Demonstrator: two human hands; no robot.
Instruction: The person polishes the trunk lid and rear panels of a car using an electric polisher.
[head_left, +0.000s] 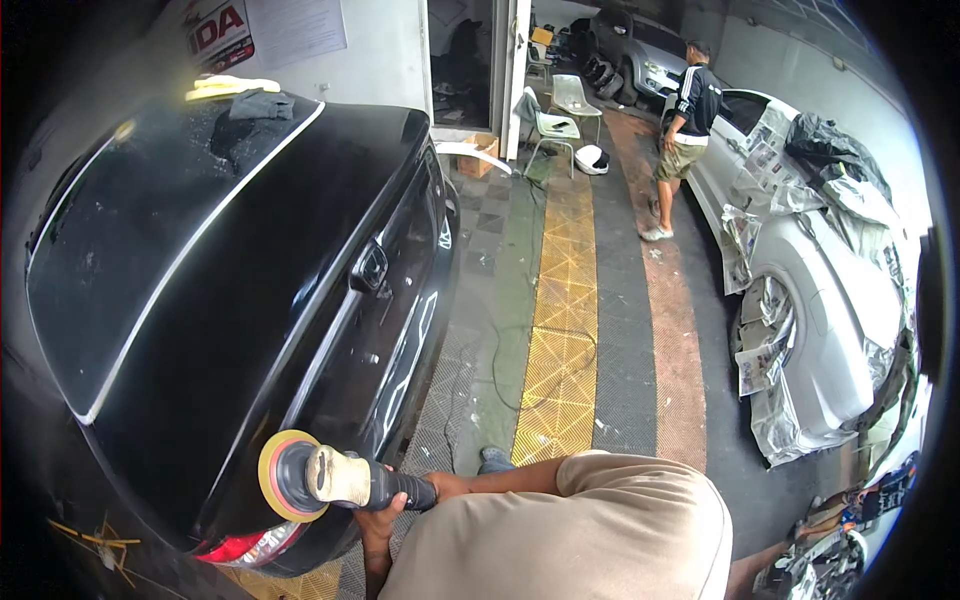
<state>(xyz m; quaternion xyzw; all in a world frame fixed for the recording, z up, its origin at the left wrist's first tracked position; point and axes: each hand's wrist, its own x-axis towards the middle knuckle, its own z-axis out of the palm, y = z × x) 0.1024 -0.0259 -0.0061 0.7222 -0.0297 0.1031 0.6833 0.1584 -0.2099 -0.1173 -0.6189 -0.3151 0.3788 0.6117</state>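
Observation:
Both my hands hold a polisher (341, 476) with a round yellow-edged pad (294, 511) and a pale wrapping around its head. My left hand (384, 517) grips its body from below. My right hand (444, 486) is around the rear of the black handle (412, 491), partly hidden by it. The pad faces the rear corner of a glossy black car (247, 300), just above its red and clear tail light (251, 546). Whether the pad touches the paint cannot be made out.
A dark cable (496, 367) loops over the tiled floor (559, 300). A white car (817, 300), masked with newspaper, stands at right; a person (690, 127) walks beside it. Chairs (555, 127) and a white helmet (592, 160) are farther back. A dark cloth (262, 105) lies on the black car.

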